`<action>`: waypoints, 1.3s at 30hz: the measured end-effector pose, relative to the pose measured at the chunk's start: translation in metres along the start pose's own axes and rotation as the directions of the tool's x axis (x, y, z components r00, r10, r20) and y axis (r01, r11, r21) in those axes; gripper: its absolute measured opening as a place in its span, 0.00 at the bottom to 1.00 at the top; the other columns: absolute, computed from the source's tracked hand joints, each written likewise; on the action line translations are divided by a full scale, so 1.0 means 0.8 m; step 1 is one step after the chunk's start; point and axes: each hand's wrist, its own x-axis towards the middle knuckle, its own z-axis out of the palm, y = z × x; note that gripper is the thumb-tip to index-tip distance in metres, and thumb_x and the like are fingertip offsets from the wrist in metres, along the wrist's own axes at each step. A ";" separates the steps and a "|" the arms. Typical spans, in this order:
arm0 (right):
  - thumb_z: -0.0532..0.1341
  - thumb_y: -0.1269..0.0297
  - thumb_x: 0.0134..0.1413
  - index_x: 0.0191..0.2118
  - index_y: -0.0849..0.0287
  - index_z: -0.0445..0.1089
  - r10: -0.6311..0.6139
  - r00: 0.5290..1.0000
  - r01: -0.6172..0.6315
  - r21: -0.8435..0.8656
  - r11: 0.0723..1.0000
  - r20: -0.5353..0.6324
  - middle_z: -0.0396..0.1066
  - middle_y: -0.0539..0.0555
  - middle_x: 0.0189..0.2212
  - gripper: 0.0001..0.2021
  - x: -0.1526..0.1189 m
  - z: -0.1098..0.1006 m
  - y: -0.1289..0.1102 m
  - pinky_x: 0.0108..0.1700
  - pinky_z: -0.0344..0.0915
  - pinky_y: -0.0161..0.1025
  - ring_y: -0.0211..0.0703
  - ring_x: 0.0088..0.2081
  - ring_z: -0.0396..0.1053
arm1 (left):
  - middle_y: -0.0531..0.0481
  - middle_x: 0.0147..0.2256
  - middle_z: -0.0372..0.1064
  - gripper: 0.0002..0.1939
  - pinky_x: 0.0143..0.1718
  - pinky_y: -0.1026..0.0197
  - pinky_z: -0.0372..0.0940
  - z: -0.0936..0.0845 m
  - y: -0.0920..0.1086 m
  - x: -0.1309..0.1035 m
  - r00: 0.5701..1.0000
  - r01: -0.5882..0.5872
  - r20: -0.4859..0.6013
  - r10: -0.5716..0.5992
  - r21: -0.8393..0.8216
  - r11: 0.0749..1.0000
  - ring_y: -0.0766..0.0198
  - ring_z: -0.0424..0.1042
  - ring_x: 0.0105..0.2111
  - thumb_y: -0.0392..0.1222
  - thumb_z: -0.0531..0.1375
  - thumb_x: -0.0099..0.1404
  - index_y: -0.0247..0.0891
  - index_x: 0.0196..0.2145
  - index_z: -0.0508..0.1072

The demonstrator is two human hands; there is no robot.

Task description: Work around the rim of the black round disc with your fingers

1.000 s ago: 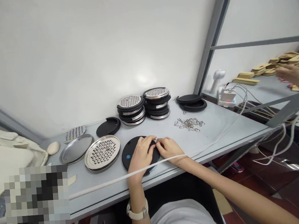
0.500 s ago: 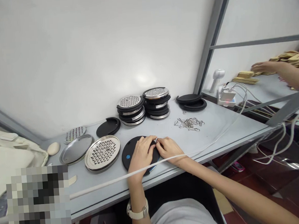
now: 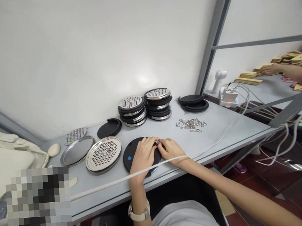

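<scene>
A round black disc (image 3: 129,152) with a blue dot lies near the table's front edge. My left hand (image 3: 143,156) rests over its middle, its fingers bent toward the right rim. At that rim my right hand (image 3: 170,150) has its fingers drawn together, and the fingertips of both hands meet there. Whatever is between them is too small to make out. Just left of the disc sits a round metal grater plate (image 3: 104,154). Beyond my right hand is a loose pile of small metal clips (image 3: 191,124).
Two stacks of black-rimmed graters (image 3: 132,111) stand near the wall, with black rings (image 3: 193,103) to their right. A white cable (image 3: 101,187) runs across my forearms. At the right, past a grey frame, a person's hand (image 3: 272,69) reaches over yellow pieces (image 3: 248,81).
My hands and the black disc show hardly any movement. The other person's hand at the right has shifted a little to the right and down.
</scene>
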 end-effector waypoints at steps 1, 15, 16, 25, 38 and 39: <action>0.47 0.68 0.62 0.32 0.62 0.72 0.004 1.000 -0.004 0.014 1.000 -0.004 0.76 0.59 0.29 0.16 0.000 0.000 0.001 0.35 0.56 0.35 0.43 0.32 0.72 | 0.51 0.43 0.68 0.16 0.49 0.54 0.59 -0.001 0.001 0.000 1.000 -0.004 0.004 0.004 0.001 1.000 0.58 0.64 0.44 0.30 0.49 0.68 0.44 0.50 0.67; 0.49 0.67 0.57 0.24 0.61 0.67 0.043 0.998 -0.024 0.337 0.941 -0.050 0.67 0.51 0.19 0.14 0.001 -0.002 0.001 0.26 0.53 0.31 0.36 0.21 0.60 | 0.50 0.43 0.68 0.15 0.49 0.54 0.59 0.000 0.003 0.000 1.000 -0.006 -0.019 0.005 -0.039 0.999 0.58 0.64 0.44 0.29 0.50 0.67 0.43 0.46 0.67; 0.49 0.67 0.57 0.24 0.61 0.67 0.045 0.998 -0.024 0.345 0.938 -0.054 0.67 0.51 0.19 0.14 0.001 -0.002 0.000 0.26 0.53 0.31 0.35 0.21 0.59 | 0.50 0.42 0.68 0.15 0.49 0.54 0.59 0.000 0.003 0.000 1.000 -0.004 -0.016 0.003 -0.045 0.999 0.58 0.64 0.44 0.29 0.50 0.67 0.43 0.46 0.67; 0.49 0.67 0.57 0.24 0.61 0.67 0.034 0.998 -0.013 0.332 0.943 -0.057 0.67 0.51 0.19 0.14 0.000 0.000 0.003 0.27 0.53 0.32 0.35 0.21 0.59 | 0.49 0.42 0.67 0.14 0.48 0.54 0.60 -0.001 0.005 0.000 1.000 -0.013 -0.011 0.012 -0.071 0.997 0.57 0.64 0.44 0.30 0.49 0.68 0.42 0.46 0.67; 0.49 0.67 0.57 0.25 0.60 0.68 0.037 0.998 -0.021 0.317 0.948 -0.044 0.69 0.52 0.20 0.14 0.001 0.000 0.003 0.27 0.54 0.32 0.37 0.22 0.62 | 0.48 0.42 0.67 0.15 0.48 0.53 0.61 -0.001 0.005 0.000 1.000 -0.027 -0.019 0.025 -0.098 0.995 0.57 0.64 0.44 0.29 0.49 0.67 0.42 0.46 0.67; 0.49 0.67 0.57 0.25 0.60 0.68 0.037 0.998 -0.021 0.320 0.947 -0.045 0.69 0.52 0.20 0.14 0.001 -0.001 0.003 0.28 0.54 0.32 0.37 0.22 0.62 | 0.49 0.42 0.67 0.15 0.48 0.54 0.61 -0.001 0.005 0.000 0.999 -0.027 -0.019 0.025 -0.102 0.994 0.58 0.64 0.44 0.29 0.49 0.67 0.42 0.46 0.67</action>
